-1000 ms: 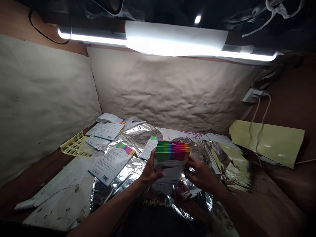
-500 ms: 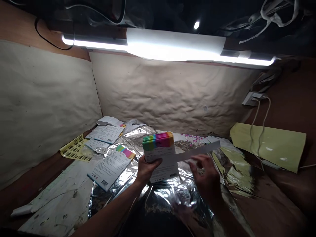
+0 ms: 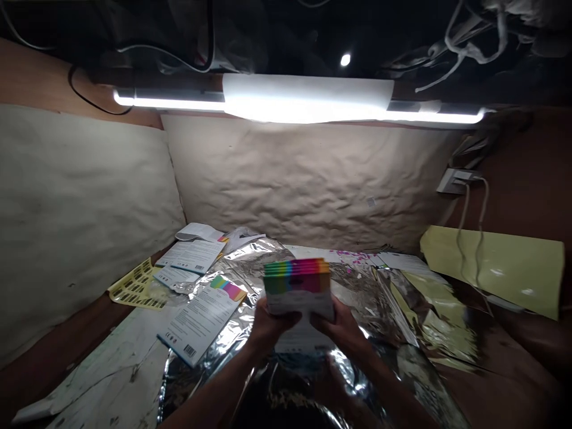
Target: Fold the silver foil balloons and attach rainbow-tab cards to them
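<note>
A stack of white packets with rainbow-coloured tops (image 3: 297, 285) is held upright at the centre, over silvery foil sheeting (image 3: 236, 262). My left hand (image 3: 270, 325) grips its left side, thumb across the front. On the right side my right hand (image 3: 339, 325) holds the same stack, its thumb also on the front face. The fingers behind the stack are hidden. A paper band shows faintly, if at all, between the thumbs; the blur hides its edges.
One printed packet (image 3: 201, 319) lies left of the hands, with more packets (image 3: 194, 253) behind it. A yellow label sheet (image 3: 138, 286) rests at the far left. Yellow backing paper (image 3: 496, 265) and a cabled socket (image 3: 456, 180) are at the right.
My right hand has moved left and taken hold of the stack's right side. The white strip that stuck out to the right no longer shows there. The view has shifted slightly.
</note>
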A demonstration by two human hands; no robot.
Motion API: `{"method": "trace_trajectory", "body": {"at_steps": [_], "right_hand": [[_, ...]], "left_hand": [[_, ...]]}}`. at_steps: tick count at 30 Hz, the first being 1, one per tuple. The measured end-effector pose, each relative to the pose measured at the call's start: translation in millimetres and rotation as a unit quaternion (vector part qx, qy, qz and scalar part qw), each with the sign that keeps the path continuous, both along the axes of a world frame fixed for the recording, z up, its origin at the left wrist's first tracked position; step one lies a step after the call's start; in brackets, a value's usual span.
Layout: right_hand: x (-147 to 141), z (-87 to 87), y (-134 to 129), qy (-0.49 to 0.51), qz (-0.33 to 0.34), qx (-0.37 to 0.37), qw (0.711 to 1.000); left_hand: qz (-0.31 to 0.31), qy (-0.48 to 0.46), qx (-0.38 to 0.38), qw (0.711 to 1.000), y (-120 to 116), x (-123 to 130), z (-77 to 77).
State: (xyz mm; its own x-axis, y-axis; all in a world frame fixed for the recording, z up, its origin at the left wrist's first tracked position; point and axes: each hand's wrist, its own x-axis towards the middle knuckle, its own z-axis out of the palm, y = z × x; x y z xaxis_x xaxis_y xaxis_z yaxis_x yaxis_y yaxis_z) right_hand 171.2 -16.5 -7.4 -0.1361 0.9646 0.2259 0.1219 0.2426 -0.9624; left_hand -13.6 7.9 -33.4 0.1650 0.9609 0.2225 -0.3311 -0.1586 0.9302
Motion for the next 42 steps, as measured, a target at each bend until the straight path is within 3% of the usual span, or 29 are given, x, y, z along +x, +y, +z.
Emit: {"method": "trace_trajectory", "body": {"at_steps": [3, 6, 9, 12, 16, 17, 20, 22, 24, 28, 30, 33, 38, 42], "right_hand": [[11.8, -8.8, -5.6, 0.055, 0.009, -0.098, 0.994], [34.2, -21.5, -11.8, 0.135, 0.003, -0.204, 0.97], [66.2, -31.7, -13.4, 0.129, -0.044, -0.276, 0.951], [94.7, -36.1, -9.5, 0.033, -0.12, -0.296, 0.947], [115.7, -37.2, -1.5, -0.156, -0.119, -0.235, 0.952], [119.3, -36.6, 0.5, -0.235, -0.124, -0.209, 0.941], [127.6, -29.1, 7.7, -0.445, -0.178, -0.115, 0.87], [128.2, -17.2, 17.8, -0.488, -0.186, -0.03, 0.852], [122.4, -0.8, 37.3, -0.492, -0.154, 0.031, 0.856], [97.6, 25.5, 107.4, -0.516, -0.117, 0.033, 0.848], [84.7, 26.0, 147.9, -0.535, -0.098, 0.016, 0.839], [69.7, 13.0, 193.9, -0.568, -0.077, -0.015, 0.819], [58.2, -13.6, 213.7, -0.632, -0.085, -0.011, 0.77], [54.4, -12.9, 206.8, -0.656, -0.095, 0.037, 0.748]], "left_hand": [[-0.062, -0.009, -0.008, 0.998, -7.3, 9.1, 0.3], [-0.114, -0.009, -0.039, 0.993, -10.5, 14.7, -3.9], [-0.095, 0.128, -0.05, 0.986, -9.1, 11.0, -10.5], [-0.043, 0.319, 0.003, 0.947, -10.0, 4.9, -18.9], [-0.059, 0.431, 0.137, 0.89, -17.6, 4.2, -31.7], [-0.062, 0.446, 0.163, 0.878, -19.3, 4.9, -33.8], [-0.065, 0.483, 0.206, 0.849, -22.4, 6.6, -34.1], [-0.072, 0.496, 0.216, 0.838, -23.3, 7.2, -30.4], [-0.078, 0.502, 0.221, 0.832, -24.0, 7.7, -26.6], [-0.074, 0.491, 0.23, 0.837, -24.0, 9.0, -26.2], [-0.06, 0.479, 0.236, 0.843, -22.1, 9.4, -27.8], [-0.042, 0.469, 0.234, 0.85, -17.4, 8.3, -27.6], [-0.034, 0.451, 0.222, 0.864, -10.9, 4.5, -25.0], [-0.031, 0.39, 0.202, 0.898, -9.8, 6.2, -28.6]]}}
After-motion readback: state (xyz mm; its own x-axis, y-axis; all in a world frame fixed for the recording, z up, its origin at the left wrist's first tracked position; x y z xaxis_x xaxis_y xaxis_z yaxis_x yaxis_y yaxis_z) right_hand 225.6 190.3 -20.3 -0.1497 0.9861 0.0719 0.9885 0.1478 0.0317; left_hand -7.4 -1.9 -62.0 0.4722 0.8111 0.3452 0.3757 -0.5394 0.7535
